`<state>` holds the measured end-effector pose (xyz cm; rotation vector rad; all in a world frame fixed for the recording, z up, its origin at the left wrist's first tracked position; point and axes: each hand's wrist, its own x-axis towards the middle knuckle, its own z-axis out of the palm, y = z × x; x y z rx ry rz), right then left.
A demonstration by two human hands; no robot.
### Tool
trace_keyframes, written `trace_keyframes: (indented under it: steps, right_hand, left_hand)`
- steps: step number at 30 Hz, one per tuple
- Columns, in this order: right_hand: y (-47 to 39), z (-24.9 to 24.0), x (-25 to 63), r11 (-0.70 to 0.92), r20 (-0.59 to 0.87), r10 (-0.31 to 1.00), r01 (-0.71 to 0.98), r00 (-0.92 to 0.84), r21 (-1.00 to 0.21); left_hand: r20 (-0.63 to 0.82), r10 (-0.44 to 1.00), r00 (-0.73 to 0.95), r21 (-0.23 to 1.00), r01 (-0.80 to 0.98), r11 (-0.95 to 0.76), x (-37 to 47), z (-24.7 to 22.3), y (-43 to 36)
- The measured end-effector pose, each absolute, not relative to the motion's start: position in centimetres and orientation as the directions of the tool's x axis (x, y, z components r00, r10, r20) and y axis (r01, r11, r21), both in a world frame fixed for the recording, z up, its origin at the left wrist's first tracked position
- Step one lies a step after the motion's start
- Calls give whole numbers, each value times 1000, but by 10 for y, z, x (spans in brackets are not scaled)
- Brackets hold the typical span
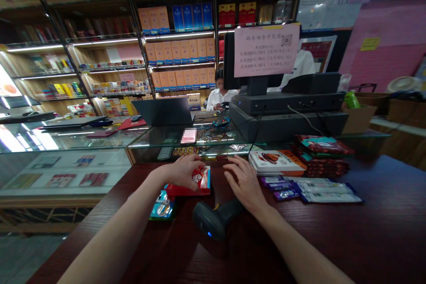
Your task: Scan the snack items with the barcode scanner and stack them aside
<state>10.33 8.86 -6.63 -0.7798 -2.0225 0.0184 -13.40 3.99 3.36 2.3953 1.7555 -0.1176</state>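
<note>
My left hand (181,172) lies across a red snack box (203,179), thumb on the near side and fingers over the far side. Partly beneath the box is a shiny blue packet (163,206). My right hand (244,182) is open above the dark wooden counter, its fingers stretched toward the box and holding nothing. Under my right wrist rests the handle of a black barcode scanner (211,219), which has a blue light lit on its head.
Right of my hand are purple-wrapped packs (282,187), a white-and-orange box (276,162) and stacked dark red bags (321,155). A glass display case (213,142), a laptop (163,111) and a monitor with a pink notice (266,51) stand beyond. A person (221,97) sits behind.
</note>
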Motion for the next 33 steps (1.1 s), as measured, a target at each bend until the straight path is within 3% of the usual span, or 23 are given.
trace_keyframes:
  steps: [8,20,33]
  right_hand:
    - [91,-64,108,779,764,551,536,-335,-326]
    - [119,-69,132,672,750,625,638,-216,-376]
    - [151,-64,183,414,680,732,768,38,-489]
  left_hand:
    - [-146,942,302,112,951,-287,-131,40,35]
    - [36,901,432,220,876,-429,-101,39,58]
    - [-56,836,546,152,832,-534,-28,28,98]
